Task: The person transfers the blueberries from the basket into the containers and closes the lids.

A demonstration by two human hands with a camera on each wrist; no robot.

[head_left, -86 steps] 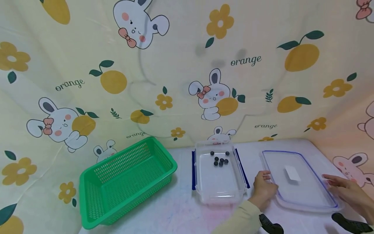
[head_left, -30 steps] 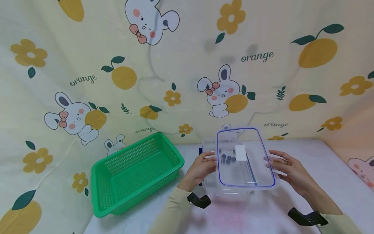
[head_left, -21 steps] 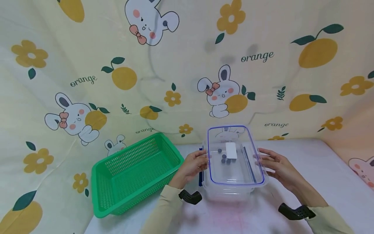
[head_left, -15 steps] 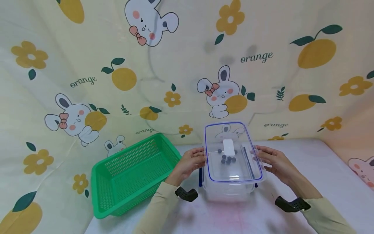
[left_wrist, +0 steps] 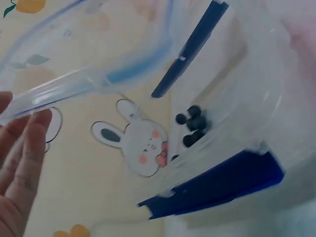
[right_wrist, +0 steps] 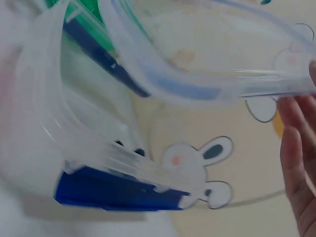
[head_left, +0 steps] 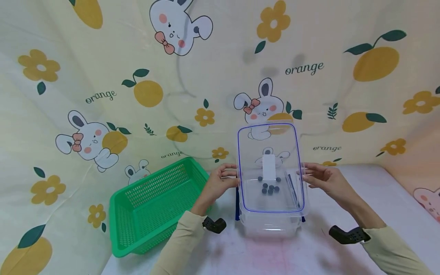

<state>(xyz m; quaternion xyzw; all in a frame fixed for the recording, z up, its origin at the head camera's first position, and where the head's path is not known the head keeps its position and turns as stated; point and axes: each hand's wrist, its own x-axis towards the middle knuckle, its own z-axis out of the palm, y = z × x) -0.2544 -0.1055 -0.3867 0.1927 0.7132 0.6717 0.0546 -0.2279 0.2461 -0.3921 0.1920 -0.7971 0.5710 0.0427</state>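
A clear plastic lid [head_left: 252,149] with a blue seal and a white label [head_left: 269,167] is held tilted above a clear plastic box [head_left: 269,226], its far end high. My left hand [head_left: 217,184] pinches the lid's left edge; my right hand [head_left: 330,184] pinches the right edge. In both wrist views the lid stands apart from the box rim. Through the lid, several small dark balls [head_left: 270,189] show on the box floor; in the left wrist view these balls [left_wrist: 196,122] look clustered. Dark blue side clips [left_wrist: 217,185] hang outward from the box's long sides.
A green plastic basket [head_left: 118,225] sits at the left, set at an angle, near my left forearm. White cloth covers the table [head_left: 350,202]. Behind it rises a patterned fabric backdrop [head_left: 206,76] with rabbits and oranges.
Both hands have lifted the lid from the table at the right and carried it left over the box. Over the last half second its far end has risen. Box and basket stayed put.
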